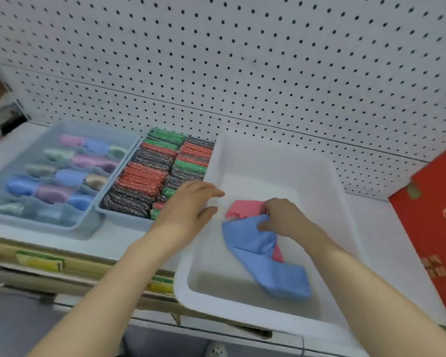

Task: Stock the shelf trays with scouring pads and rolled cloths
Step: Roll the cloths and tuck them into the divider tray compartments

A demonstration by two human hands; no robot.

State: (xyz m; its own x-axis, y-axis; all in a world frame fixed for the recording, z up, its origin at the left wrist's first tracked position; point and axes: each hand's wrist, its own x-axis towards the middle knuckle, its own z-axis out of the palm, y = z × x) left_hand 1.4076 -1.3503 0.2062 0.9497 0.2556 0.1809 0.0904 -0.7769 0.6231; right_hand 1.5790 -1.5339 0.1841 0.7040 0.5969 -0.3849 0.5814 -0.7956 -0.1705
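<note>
- The red box (433, 215) at the shelf's right end is cut off by the frame, and we read only part of its gold lettering.
- Blur softens the rolled cloths (70, 176) in the left tray (36, 225). We cannot make out the dark clutter at the far left.
- The right hand (283, 217) hides part of the pink cloth (242, 208).
- The white shelf (386, 228) backs onto a pegboard (242, 60), with yellow labels (40, 262) on its front edge.
- Pads (144, 176) fill the middle tray (124, 219) in red, green and dark rows.
- A white tub (242, 307) sits just right of it, its near rim at the shelf's front edge.
- The left hand (188, 202) lies straight-fingered at the tub's left rim, grasping nothing.
- The right hand reaches into the tub with fingers curled, pinching the blue cloth (265, 256), which lies across the pink cloth.
</note>
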